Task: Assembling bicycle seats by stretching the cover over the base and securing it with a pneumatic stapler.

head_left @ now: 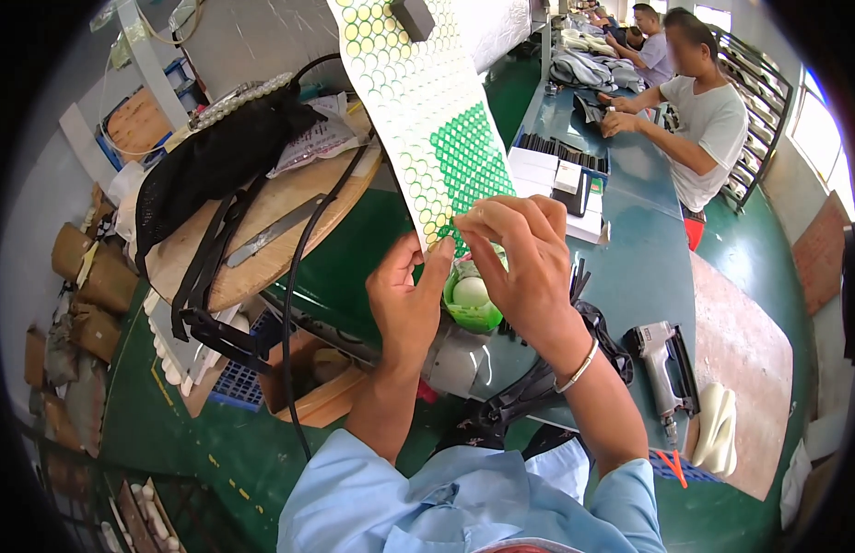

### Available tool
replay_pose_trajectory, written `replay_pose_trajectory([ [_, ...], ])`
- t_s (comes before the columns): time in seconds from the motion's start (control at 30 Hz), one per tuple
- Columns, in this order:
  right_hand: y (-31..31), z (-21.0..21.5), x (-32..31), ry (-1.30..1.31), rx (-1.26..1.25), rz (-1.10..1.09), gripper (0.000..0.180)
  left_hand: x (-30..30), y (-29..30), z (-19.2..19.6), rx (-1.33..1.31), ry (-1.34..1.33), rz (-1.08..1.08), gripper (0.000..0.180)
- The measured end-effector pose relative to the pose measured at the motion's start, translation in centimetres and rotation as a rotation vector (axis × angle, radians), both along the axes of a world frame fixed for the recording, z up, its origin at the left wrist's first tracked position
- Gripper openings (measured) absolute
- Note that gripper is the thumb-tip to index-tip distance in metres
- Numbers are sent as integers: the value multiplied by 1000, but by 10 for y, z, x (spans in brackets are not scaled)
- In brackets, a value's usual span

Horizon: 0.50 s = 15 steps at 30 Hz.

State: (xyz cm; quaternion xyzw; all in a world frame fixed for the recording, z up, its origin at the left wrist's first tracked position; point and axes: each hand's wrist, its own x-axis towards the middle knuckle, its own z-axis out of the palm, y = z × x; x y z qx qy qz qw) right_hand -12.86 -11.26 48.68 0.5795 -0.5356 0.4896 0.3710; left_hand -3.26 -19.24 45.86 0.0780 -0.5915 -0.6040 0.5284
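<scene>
A long sheet of stickers (404,120), with rows of yellow rounds and a patch of green ones, hangs in front of me. Its lower end is pinched by my left hand (404,300) between thumb and fingers. At the sheet's lower right edge, my right hand (515,249) has thumb and forefinger pressed together. Whatever may be in that pinch is too small to make out. Just beneath my hands stands a green plastic container (474,317) with a white round thing (470,292) in it, partly covered by the fingers. A dark block (412,18) rests on the sheet's far end.
On the right of the bench lies a pneumatic stapler (665,369), beside pale molded pieces (716,429) on a board. White boxes (538,175) stand farther along. At left, a round wooden table (308,230) bears a black bag (211,184). A co-worker (704,120) handles something at far right.
</scene>
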Motion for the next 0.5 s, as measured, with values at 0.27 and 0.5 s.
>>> replay_pose_trajectory([
  [0.27, 2, 7, 2, 109, 65, -43, 26, 0, -6, 0, -77, 16, 22, 15],
  [0.5, 3, 13, 1, 141, 73, -49, 26, -1, -10, -1, -168, -29, 71, 14],
])
